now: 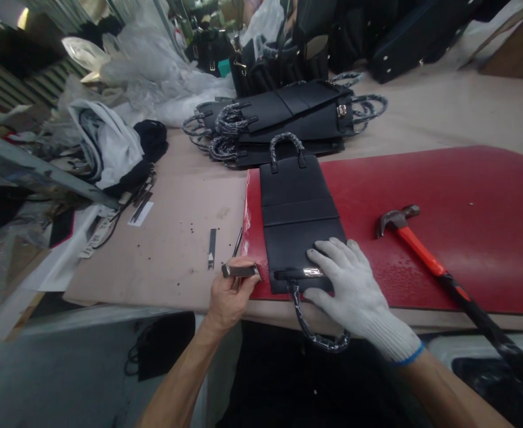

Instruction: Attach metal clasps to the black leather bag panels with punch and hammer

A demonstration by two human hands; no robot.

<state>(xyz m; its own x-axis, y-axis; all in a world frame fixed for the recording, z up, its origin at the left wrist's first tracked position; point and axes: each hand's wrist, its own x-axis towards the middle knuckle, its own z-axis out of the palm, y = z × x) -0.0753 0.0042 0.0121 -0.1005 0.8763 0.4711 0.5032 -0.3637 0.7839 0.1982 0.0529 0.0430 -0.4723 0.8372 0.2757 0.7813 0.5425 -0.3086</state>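
A black leather handbag piece (pixel 301 208) lies flat on the red mat, with a plastic-wrapped handle at each end. Spread over its near end is my right hand (pixel 350 285), in a white knit glove, fingers beside a metal clasp (pixel 313 272). The near handle (pixel 310 333) hangs over the table's front edge. Just left of the leather, my left hand (pixel 228 303) is bare and pinches a short, flat dark metal piece (pixel 240 271) whose exact kind I cannot make out. A slim metal tool (pixel 212 248) lies on the table beyond that hand.
A claw hammer (pixel 422 249) rests on the red mat (pixel 466 196) at right. Behind the leather, similar black bag pieces (pixel 288 113) are stacked. Cloth (pixel 113 142), clear plastic (pixel 154 77) and a phone (pixel 62 227) crowd the left side.
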